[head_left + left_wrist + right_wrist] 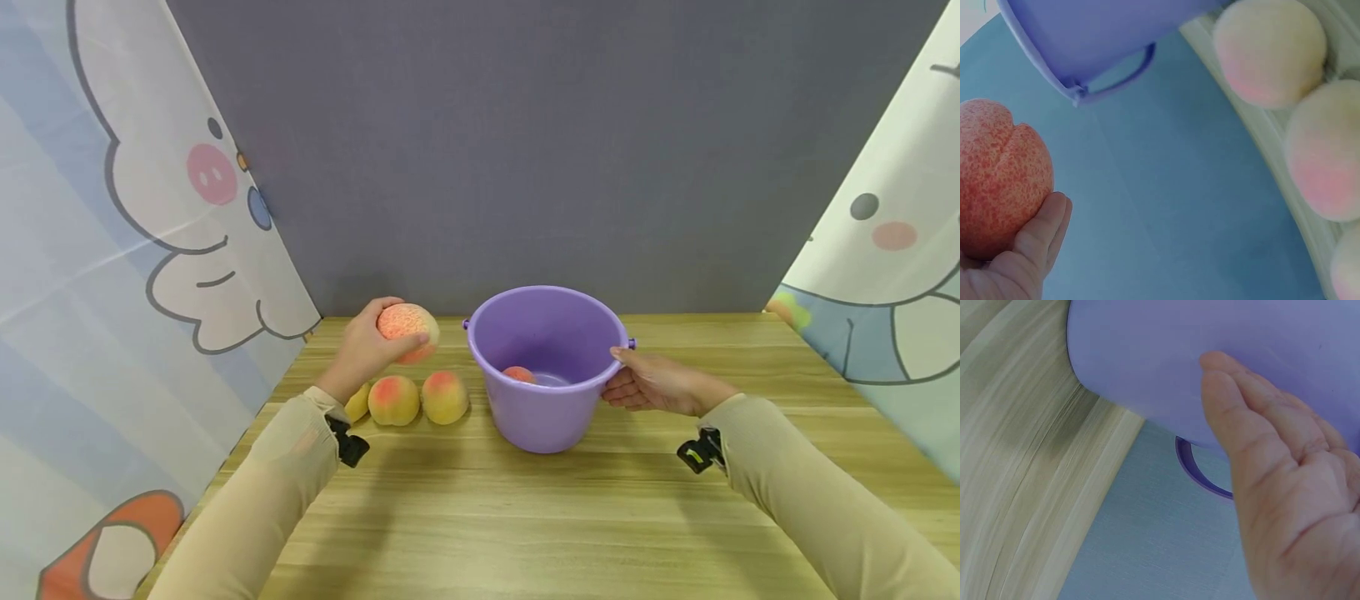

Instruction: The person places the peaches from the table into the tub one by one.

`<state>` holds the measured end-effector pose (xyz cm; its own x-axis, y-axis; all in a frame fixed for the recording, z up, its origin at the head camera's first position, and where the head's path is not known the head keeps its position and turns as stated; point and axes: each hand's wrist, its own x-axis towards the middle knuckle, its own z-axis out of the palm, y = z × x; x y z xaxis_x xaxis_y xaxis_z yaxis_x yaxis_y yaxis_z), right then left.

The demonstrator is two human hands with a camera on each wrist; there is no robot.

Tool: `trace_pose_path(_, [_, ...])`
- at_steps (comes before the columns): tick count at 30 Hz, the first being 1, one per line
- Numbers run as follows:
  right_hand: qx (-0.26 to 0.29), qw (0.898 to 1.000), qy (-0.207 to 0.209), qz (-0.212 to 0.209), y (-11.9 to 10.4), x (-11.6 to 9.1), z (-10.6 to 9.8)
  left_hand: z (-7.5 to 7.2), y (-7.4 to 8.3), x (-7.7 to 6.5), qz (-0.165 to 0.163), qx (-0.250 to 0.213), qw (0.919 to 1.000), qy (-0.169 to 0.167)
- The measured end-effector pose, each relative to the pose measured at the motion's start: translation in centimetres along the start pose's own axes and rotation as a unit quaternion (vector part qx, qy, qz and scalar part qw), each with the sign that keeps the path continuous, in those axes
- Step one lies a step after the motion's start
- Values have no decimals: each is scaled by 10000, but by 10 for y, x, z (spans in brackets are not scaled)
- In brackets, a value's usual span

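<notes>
My left hand (367, 346) grips a reddish, speckled peach (405, 327), raised above the table to the left of the purple bucket (543, 417). In the left wrist view the fingers lie along the underside of this peach (1000, 181), and its crease shows. The right hand (660, 383) holds the bucket by its right rim, thumb over the edge and fingers against the outer wall. Fairly straight fingers (1260, 419) lie along that wall in the right wrist view. Inside the bucket sits another reddish peach (519, 374), partly hidden by the near rim.
Two yellow peaches with red blush, one left (393, 401) and one right (445, 397), stand on the wooden table (480, 517) left of the bucket. A third yellow fruit (358, 403) is partly hidden behind the left wrist. The bucket's handle (1194, 469) hangs behind it. A grey panel (555, 150) backs the table.
</notes>
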<state>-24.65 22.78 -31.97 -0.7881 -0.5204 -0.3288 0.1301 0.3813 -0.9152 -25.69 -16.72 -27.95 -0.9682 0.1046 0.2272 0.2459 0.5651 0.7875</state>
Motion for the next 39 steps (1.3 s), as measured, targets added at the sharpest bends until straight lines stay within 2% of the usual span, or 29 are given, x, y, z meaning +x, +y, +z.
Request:
trace_pose_path(11, [33, 10000, 25, -10, 0, 2, 2, 11, 20, 3, 174, -265, 9995, 68])
trace_pose_path(26, [11, 10000, 5, -43, 1, 3, 0, 11, 40, 11, 169, -254, 9995, 68])
trace_pose_path(31, [25, 10000, 17, -31, 1, 3, -1, 12, 52, 15, 80, -200, 9997, -83])
trace_pose_path(39, [50, 10000, -6, -16, 1, 3, -1, 14, 67, 23, -281, -55, 9984, -486])
